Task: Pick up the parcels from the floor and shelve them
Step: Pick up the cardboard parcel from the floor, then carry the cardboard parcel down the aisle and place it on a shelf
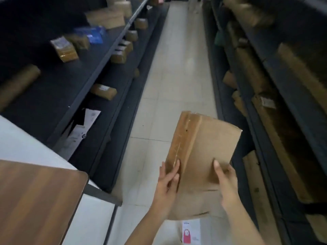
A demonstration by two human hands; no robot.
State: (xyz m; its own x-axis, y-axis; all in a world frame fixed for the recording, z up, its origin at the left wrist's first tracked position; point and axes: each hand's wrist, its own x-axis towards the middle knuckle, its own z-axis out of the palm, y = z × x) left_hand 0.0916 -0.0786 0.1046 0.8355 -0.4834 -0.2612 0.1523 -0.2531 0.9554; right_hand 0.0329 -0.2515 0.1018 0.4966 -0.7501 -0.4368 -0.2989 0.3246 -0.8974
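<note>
Aisle w/ tiled floor [177,71], dark shelves [99,71] both sides, boxes on them. Parcel [203,152] held mid-aisle above floor: left hand [167,188] grip clamps its left edge, right hand [225,183] grip pressed on its face.

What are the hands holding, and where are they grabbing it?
Both hands hold a flat brown cardboard parcel by its near end: the left hand on the taped side edge, the right hand on its broad face.

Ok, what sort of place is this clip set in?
Probably a parcel storeroom or depot aisle: dark shelving on both sides holds taped brown parcels, and both hands hold a cardboard parcel over the tiled floor.
</note>
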